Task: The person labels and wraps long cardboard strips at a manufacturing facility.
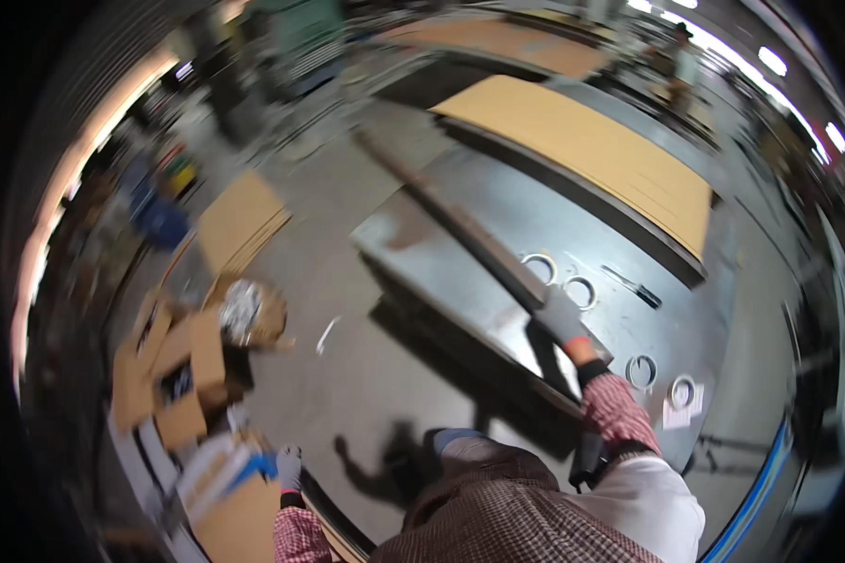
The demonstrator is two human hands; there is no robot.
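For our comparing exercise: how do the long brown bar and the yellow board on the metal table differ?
The brown bar is dark and narrow; the yellow board is pale and broad. The right hand touches the bar, while no hand touches the board. Both are longer than wide.

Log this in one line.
right hand: on long brown bar | left hand: near cardboard, grasp unclear | tape rolls: on metal table
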